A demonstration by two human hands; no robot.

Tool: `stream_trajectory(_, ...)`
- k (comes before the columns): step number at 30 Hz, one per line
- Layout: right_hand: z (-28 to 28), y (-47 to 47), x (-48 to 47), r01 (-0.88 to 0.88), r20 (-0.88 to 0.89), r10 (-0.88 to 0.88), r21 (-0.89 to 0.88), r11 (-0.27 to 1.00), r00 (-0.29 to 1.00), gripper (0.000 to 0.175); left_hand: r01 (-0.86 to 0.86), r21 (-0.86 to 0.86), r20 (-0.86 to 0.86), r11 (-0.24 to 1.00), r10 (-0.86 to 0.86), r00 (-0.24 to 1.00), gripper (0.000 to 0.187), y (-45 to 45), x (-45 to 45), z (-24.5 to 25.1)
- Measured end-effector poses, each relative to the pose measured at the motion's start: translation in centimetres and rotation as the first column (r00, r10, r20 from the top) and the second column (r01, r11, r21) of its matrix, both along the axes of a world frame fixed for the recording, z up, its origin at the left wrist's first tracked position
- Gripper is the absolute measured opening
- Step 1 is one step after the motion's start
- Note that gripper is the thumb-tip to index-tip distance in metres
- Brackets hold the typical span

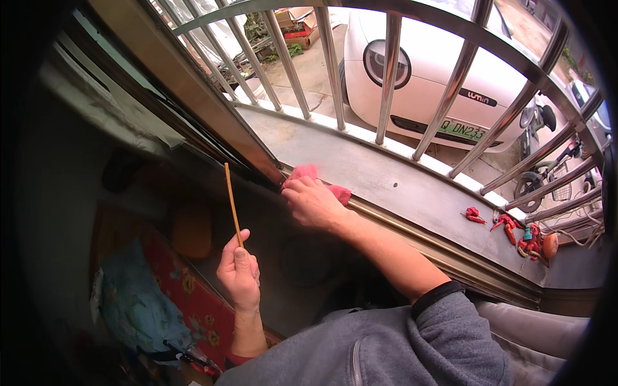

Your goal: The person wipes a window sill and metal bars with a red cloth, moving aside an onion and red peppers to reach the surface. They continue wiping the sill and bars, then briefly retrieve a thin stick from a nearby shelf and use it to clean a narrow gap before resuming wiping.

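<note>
A thin wooden stick [232, 202] points upward from my left hand [240, 275], pinched between thumb and fingers. My right hand [316, 202] presses a pink cloth [339, 193] onto the sliding-window track [381, 215], close to the foot of the brown window frame [256, 149]. Part of the cloth is covered by my fingers. Beyond the track lies the grey outer sill [333, 154], with a small dark hole in it.
Metal window bars [386, 82] fence the sill's outer edge. Dried red chillies [507, 227] lie on the sill at right, by an orange round object [550, 245]. Outside stands a white car [434, 67]. A red floral surface [193, 284] bears a blue-grey cloth [140, 304] at lower left.
</note>
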State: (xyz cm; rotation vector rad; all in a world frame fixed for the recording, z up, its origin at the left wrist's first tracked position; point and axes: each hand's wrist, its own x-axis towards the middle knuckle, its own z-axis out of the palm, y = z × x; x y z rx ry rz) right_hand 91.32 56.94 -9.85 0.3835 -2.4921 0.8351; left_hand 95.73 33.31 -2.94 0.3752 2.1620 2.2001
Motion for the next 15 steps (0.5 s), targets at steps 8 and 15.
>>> stream_trajectory(8,-1.3,6.4,15.0,-0.013,0.228,-0.026,0.168,0.986,0.973,0.036,0.164,-0.031,0.181,0.986,-0.156,0.971,0.031,1.7,-1.3,-1.7)
stream_trajectory(15,4.1,12.9,29.8,0.317,0.286,-0.292,-0.044,0.947,0.912,0.028,0.360,-0.102,0.286,0.927,-0.320,0.903,0.027,5.3,-3.4,-3.6)
